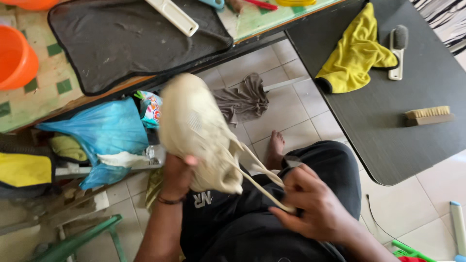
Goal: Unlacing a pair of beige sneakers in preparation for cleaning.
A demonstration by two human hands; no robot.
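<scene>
Cream fabric shoe (196, 131) was held above the lap, left hand (175, 175) closed on its heel. Right hand (315, 206) pinched the laces (257, 179) taut; lacing appeared under way, needing steady tension.

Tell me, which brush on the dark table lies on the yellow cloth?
The white-handled brush with the dark head touches the yellow cloth. The wooden brush lies apart, alone.

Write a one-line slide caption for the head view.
Left hand holds a cream shoe while right hand pulls its laces.
</scene>
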